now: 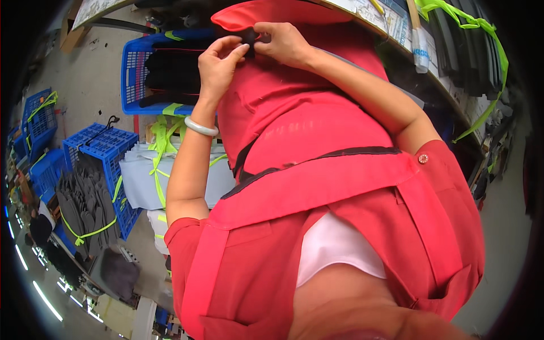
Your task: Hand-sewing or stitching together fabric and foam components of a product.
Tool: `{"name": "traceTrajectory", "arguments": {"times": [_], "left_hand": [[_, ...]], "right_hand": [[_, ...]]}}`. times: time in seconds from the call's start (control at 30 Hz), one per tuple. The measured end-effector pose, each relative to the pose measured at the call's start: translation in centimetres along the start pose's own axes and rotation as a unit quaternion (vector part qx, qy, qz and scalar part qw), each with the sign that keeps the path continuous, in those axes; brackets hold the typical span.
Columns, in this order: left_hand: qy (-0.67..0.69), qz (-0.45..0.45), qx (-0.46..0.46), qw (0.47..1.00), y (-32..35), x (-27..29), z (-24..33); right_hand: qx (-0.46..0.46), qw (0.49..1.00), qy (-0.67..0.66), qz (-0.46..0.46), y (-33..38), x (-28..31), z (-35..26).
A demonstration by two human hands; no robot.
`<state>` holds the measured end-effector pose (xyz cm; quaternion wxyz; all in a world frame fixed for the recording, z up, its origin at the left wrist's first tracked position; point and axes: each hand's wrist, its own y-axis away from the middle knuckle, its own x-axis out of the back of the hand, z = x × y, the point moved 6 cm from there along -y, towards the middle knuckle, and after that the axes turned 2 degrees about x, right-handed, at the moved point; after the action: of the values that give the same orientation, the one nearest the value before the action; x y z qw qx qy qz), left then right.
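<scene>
My left hand [218, 67] and my right hand [283, 46] come close together at the top of the head view, over the lap of my red apron [323, 136]. Fingers of both hands are pinched around a small dark piece [249, 39], mostly hidden by them; its exact kind cannot be made out. A bit of red shows beside it near the right fingertips. Just beyond the hands lies a bright red rounded panel [255, 14], which the right fingers nearly touch. A pale bangle [201, 127] circles my left wrist.
Left of my hands stands a blue crate [131, 73] with black pieces inside. Nearer are tied grey-white sheets [139, 175], another blue crate [122, 153] and strapped dark-grey pieces [85, 198]. A worktable edge [391, 37] and hanging dark sheets [447, 45] flank the right.
</scene>
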<state>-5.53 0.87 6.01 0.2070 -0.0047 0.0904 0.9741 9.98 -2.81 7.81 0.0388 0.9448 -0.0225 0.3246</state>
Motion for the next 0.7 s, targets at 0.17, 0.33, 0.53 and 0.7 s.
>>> {"name": "traceTrajectory", "arguments": {"times": [0.17, 0.33, 0.53, 0.7], "left_hand": [[-0.058, -0.028, -0.055, 0.996, -1.4, 0.1, 1.2], [-0.008, -0.052, -0.01, 0.999, -1.2, -1.2, 1.5], [0.013, -0.136, -0.009, 0.991, 2.2, 2.1, 6.8], [0.205, -0.094, -0.308, 0.924, 5.5, 0.5, 17.0]], "right_hand": [[0.04, 0.995, 0.033, 0.085, 0.1, 0.4, -2.3], [0.03, 0.996, 0.079, 0.01, -3.2, -0.4, 0.4], [0.095, 0.995, 0.018, 0.038, -2.2, 5.8, -8.7], [0.095, 0.934, -0.331, -0.093, 0.4, 10.1, -17.9]]}}
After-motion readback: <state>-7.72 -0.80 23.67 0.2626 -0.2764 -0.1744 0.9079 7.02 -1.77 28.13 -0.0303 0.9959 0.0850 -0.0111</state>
